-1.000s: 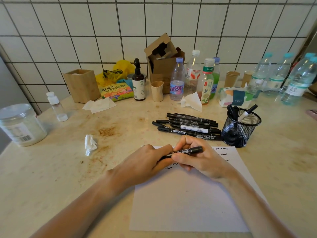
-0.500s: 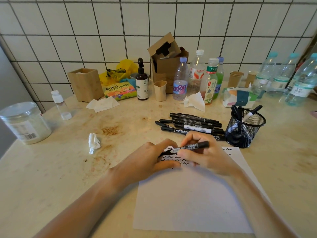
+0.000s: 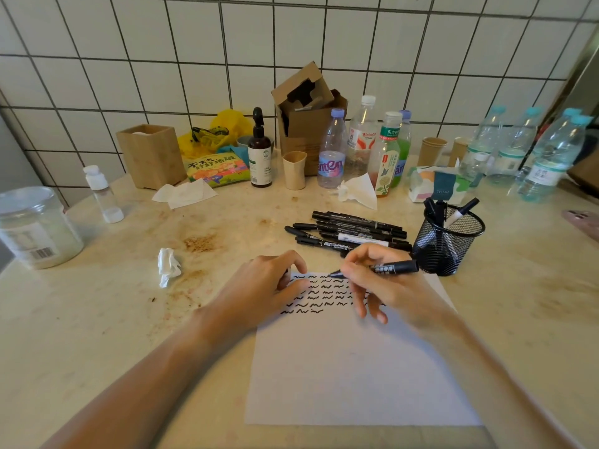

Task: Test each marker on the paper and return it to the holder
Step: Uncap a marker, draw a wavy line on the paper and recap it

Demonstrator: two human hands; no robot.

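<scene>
Soft even daylight, faint shadows, wide-angle bending at edges, slight blur

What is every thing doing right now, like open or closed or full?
Marker: uncapped, gripped by right hand, tip over the paper.
Left hand: fingers curled, resting on the paper's edge.
Paper: flat, squiggles across its top.
Holder: upright, a few markers inside.
Loose markers: capped, lying beside the holder.
Cardboard box: flaps open.
</scene>
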